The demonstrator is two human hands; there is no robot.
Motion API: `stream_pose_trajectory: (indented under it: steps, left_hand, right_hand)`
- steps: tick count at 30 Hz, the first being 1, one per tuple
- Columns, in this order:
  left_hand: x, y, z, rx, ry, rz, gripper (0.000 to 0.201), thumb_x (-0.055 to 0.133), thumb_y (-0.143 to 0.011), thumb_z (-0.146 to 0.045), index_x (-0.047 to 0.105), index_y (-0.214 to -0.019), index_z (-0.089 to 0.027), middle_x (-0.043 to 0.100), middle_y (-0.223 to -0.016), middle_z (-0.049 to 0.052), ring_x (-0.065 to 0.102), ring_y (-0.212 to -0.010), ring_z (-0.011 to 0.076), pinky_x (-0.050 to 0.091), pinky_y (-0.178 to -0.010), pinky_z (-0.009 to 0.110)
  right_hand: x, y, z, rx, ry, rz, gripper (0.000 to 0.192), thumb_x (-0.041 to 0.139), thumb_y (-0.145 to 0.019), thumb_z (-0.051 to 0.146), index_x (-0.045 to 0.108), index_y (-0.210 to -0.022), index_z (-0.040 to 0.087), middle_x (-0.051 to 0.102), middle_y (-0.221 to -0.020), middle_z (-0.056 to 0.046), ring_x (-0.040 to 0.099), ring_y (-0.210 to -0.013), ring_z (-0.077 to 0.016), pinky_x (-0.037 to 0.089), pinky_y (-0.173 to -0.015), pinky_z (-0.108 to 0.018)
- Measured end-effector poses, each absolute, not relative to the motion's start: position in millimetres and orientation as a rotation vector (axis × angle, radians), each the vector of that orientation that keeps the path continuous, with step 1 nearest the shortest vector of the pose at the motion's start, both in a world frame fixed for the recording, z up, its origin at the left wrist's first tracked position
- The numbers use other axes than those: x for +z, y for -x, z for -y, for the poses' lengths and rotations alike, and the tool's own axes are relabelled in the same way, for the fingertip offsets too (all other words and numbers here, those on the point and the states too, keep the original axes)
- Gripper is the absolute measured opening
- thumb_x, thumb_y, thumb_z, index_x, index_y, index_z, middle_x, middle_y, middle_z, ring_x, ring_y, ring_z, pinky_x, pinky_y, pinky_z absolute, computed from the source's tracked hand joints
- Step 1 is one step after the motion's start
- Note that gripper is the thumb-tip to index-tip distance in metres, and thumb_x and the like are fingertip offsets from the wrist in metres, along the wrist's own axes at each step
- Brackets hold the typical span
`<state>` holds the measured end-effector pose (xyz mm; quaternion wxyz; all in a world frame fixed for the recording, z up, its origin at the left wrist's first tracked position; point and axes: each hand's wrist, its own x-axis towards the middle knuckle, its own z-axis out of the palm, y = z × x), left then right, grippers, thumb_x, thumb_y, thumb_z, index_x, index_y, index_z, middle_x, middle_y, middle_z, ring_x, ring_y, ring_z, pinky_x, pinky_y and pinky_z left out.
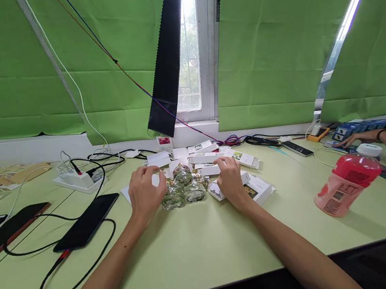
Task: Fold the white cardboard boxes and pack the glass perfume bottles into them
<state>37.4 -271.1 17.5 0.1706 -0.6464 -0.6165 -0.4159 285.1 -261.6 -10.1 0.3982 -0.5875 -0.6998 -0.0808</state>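
Several small clear glass bottles (195, 192), which look like perfume bottles with gold-coloured necks, stand in a cluster between my hands. My left hand (145, 191) is at the left side of the cluster, fingers curved and a gap between thumb and forefinger. It holds nothing that I can see. On the right, my right hand (231, 179) hovers over or rests on small white cartons, its fingers bent and apart; whether it touches them I cannot tell. A white carton with a dark gold-patterned panel (257, 189) lies beside that wrist. More white printed cartons (204, 158) lie piled behind the bottles.
A black phone (86, 222) on a cable and a power strip (79, 181) are at left. A pink drink bottle (349, 183) stands tilted in view at right. Beyond it, another person's hand (356, 138) reaches toward a blue box (361, 128). Cables (260, 140) run along the back.
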Motion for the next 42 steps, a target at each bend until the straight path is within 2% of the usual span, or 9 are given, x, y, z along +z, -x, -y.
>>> stream_pose_trajectory:
  steps: [4, 8, 12, 14, 19, 22, 26, 32, 42]
  left_hand:
    - [11, -18, 254, -0.749, 1.754, 2.189, 0.057, 0.050, -0.095, -0.046, 0.057, -0.140, -0.011, 0.053, -0.138, 0.029, 0.052, -0.129, 0.0481, 0.044, -0.103, 0.058]
    - [-3, -7, 242, -0.531, 1.775, 2.497, 0.069, 0.040, -0.098, -0.058, 0.048, -0.148, -0.011, 0.052, -0.139, 0.034, 0.046, -0.136, 0.0546, 0.039, -0.104, 0.068]
    - [-13, -1, 234, -0.523, 1.881, 2.585, 0.066, 0.039, -0.097, -0.058, 0.051, -0.145, -0.013, 0.054, -0.142, 0.034, 0.042, -0.142, 0.0537, 0.039, -0.104, 0.072]
    - [-15, 1, 231, -0.567, 1.923, 2.538, 0.064, 0.041, -0.096, -0.056, 0.050, -0.144, -0.014, 0.057, -0.140, 0.032, 0.045, -0.141, 0.0508, 0.040, -0.105, 0.070]
    - [-18, 3, 224, -0.716, 2.020, 2.400, 0.065, 0.048, -0.092, -0.048, 0.045, -0.145, -0.011, 0.061, -0.137, 0.026, 0.058, -0.132, 0.0400, 0.049, -0.104, 0.048]
    - [-19, 4, 221, -0.789, 2.036, 2.352, 0.063, 0.050, -0.090, -0.045, 0.048, -0.141, -0.009, 0.063, -0.135, 0.025, 0.060, -0.129, 0.0381, 0.049, -0.104, 0.044]
    - [-19, 5, 219, -0.867, 2.033, 2.317, 0.055, 0.050, -0.090, -0.041, 0.051, -0.136, -0.011, 0.064, -0.137, 0.023, 0.060, -0.129, 0.0369, 0.048, -0.108, 0.045]
    - [-19, 7, 218, -0.947, 2.000, 2.292, 0.052, 0.053, -0.089, -0.038, 0.050, -0.135, -0.013, 0.065, -0.137, 0.021, 0.062, -0.128, 0.0367, 0.048, -0.108, 0.045]
    - [-20, 6, 220, -0.986, 1.940, 2.383, 0.056, 0.054, -0.092, -0.047, 0.049, -0.137, -0.014, 0.070, -0.126, 0.025, 0.063, -0.123, 0.0458, 0.052, -0.096, 0.055]
  right_hand:
    - [-11, -284, 261, -0.219, 1.528, 1.771, 0.046, 0.045, -0.081, -0.004, 0.068, -0.114, 0.019, 0.068, -0.122, -0.012, 0.055, -0.119, -0.0286, 0.036, -0.103, -0.040]
    - [-19, -282, 259, -0.208, 1.667, 1.766, 0.036, 0.050, -0.091, 0.007, 0.068, -0.120, 0.019, 0.065, -0.128, -0.016, 0.053, -0.125, -0.0327, 0.034, -0.110, -0.049]
    - [-28, -280, 255, -0.167, 1.780, 1.749, 0.031, 0.054, -0.100, 0.024, 0.067, -0.128, 0.019, 0.062, -0.137, -0.021, 0.052, -0.130, -0.0374, 0.029, -0.115, -0.061]
    - [-30, -280, 253, -0.137, 1.797, 1.751, 0.032, 0.055, -0.102, 0.029, 0.066, -0.130, 0.018, 0.061, -0.139, -0.022, 0.050, -0.134, -0.0389, 0.028, -0.116, -0.064]
    - [-30, -286, 247, -0.093, 1.757, 1.788, 0.034, 0.054, -0.104, 0.034, 0.066, -0.132, 0.018, 0.063, -0.136, -0.021, 0.052, -0.135, -0.0352, 0.028, -0.120, -0.058]
    - [-31, -289, 244, -0.075, 1.714, 1.786, 0.031, 0.054, -0.104, 0.034, 0.068, -0.127, 0.018, 0.066, -0.130, -0.018, 0.057, -0.127, -0.0321, 0.032, -0.117, -0.052]
    - [-32, -290, 241, -0.079, 1.679, 1.780, 0.027, 0.053, -0.105, 0.033, 0.070, -0.120, 0.019, 0.067, -0.126, -0.016, 0.060, -0.120, -0.0293, 0.036, -0.113, -0.047]
    - [-30, -291, 243, -0.083, 1.676, 1.749, 0.026, 0.055, -0.104, 0.033, 0.070, -0.120, 0.019, 0.068, -0.126, -0.015, 0.058, -0.121, -0.0305, 0.031, -0.115, -0.049]
    - [-16, -310, 243, -0.084, 1.854, 1.614, 0.035, 0.047, -0.109, 0.039, 0.071, -0.117, 0.015, 0.072, -0.117, -0.016, 0.063, -0.114, -0.0309, 0.034, -0.107, -0.045]
